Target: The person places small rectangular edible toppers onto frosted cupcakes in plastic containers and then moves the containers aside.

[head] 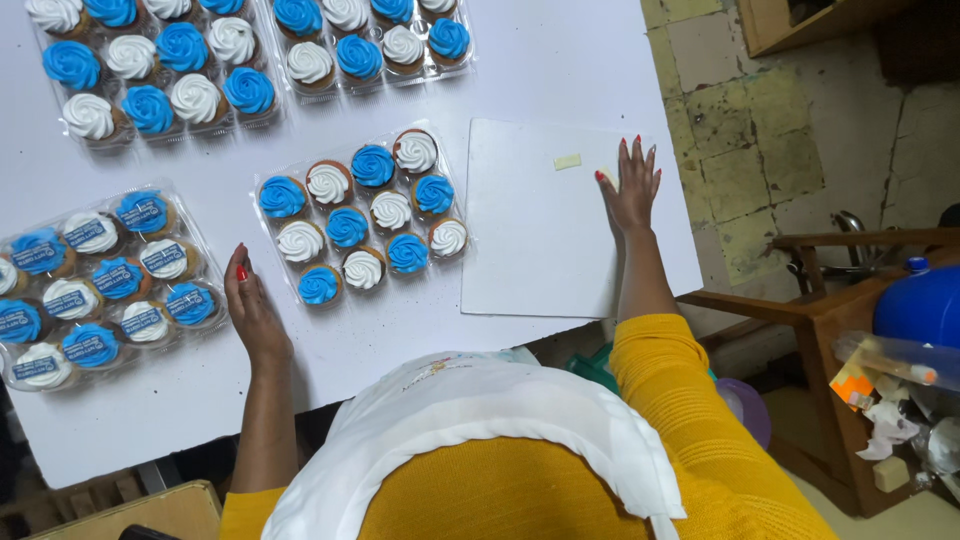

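Four clear trays (362, 215) of blue and white cupcakes (347, 227) on table (560, 60)

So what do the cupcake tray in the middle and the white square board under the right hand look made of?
Cupcake tray: thin clear plastic, glossy; the table shows through its rim. White square board: looks like matte card or foam board, flat with rounded corners; cannot tell which. The right hand rests flat on it.

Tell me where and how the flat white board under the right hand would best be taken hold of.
Probably by its right edge, coming from the right side. The white board lies flat on the table, so there is no raised part to grab; its right edge sits near the table's edge, where the right hand already rests flat. The cupcake tray crowds its left edge. The left hand rests apart.
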